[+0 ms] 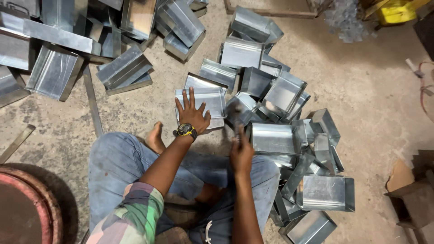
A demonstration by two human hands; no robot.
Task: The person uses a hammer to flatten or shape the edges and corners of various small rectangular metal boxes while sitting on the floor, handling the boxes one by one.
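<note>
Floor (370,90) of bare concrete spreads under two heaps of folded sheet-metal trays: one heap (68,49) at the far left, one (289,135) curving down the right side, too many and too overlapped to count. A round rusty drum (25,208) sits at the near left corner. A yellow container (395,11) stands at the far right; what it holds I cannot tell. One tray (208,101) lies flat before the seated person's knees, empty. The left hand (192,113), watch (186,130) at the wrist, presses on it, fingers spread apart. The right hand (241,153) is clamped around a hammer (236,118), blurred, just beside that tray.
</note>
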